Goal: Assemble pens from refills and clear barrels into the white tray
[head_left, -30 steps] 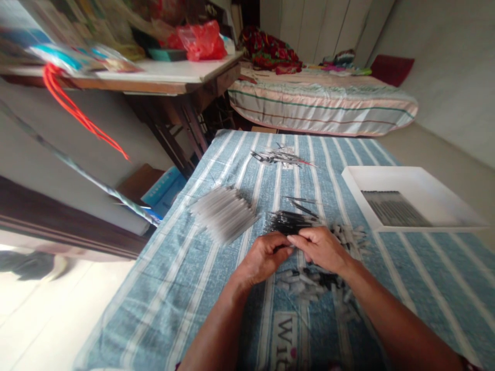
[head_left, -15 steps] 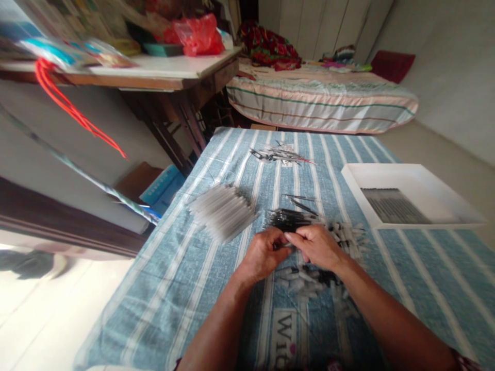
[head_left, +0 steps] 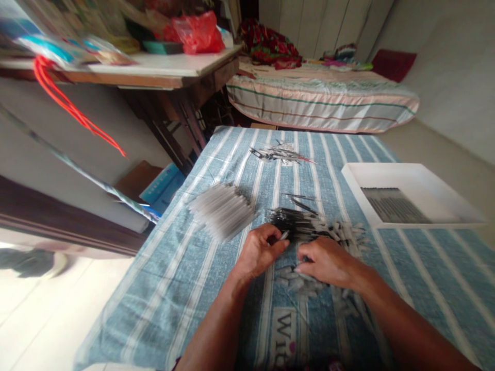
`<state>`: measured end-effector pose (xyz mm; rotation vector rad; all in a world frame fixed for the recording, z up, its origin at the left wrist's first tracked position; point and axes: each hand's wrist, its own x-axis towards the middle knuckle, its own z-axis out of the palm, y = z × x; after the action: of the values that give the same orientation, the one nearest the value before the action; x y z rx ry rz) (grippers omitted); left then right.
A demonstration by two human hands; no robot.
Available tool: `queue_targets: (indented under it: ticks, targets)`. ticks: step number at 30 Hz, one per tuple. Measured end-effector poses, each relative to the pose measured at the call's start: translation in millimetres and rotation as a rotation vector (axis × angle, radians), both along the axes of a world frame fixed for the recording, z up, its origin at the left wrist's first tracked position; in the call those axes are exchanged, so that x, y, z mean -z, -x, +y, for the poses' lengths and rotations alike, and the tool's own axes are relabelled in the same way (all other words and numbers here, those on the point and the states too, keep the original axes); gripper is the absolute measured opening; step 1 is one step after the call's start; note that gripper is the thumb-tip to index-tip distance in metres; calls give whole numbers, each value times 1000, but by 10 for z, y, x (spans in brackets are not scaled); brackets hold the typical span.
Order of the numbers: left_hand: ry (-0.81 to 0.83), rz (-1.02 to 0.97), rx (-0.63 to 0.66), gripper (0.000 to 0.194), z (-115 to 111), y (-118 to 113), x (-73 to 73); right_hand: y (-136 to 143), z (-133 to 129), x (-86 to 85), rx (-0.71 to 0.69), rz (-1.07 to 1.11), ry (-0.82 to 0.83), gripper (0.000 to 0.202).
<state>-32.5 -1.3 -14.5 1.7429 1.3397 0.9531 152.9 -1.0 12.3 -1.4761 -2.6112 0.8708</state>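
My left hand (head_left: 261, 251) is closed in a pinch on a slim pen, whose pale tip (head_left: 285, 235) sticks out past the thumb. The rest of that pen is hidden by the fingers. Over a small heap of short whitish pen caps (head_left: 296, 283), my right hand (head_left: 327, 262) has its thumb and fingers curled together. Whatever is between them cannot be made out. Just beyond both hands lies a pile of black and clear pen parts (head_left: 292, 220). To the left, a neat stack of pale, clear pen barrels (head_left: 224, 211) rests on the striped cloth.
A white open box (head_left: 421, 193) on the right holds a row of dark pens (head_left: 394, 205). Farther back lies a loose bunch of thin parts (head_left: 280, 153). The blue striped cloth (head_left: 174, 288) covers the table. A desk (head_left: 154, 77) and a bed (head_left: 320, 98) stand behind.
My hands, together half a second ago, have come apart. The right hand has moved down toward me to the pen caps. The left stays near its place, with the pen tip now showing.
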Motion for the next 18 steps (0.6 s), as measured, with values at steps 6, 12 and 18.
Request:
queue_targets:
  ticks: [6, 12, 18]
  targets:
    - [160, -193, -61, 20, -14, -16, -2, 46, -105, 7, -147, -230, -135, 13]
    - [261, -491, -125, 24, -5, -35, -20, 15, -77, 19, -130, -152, -89, 10]
    - [260, -623, -191, 23, 3, 2, -63, -54, -35, 50, 125, 261, 100, 9]
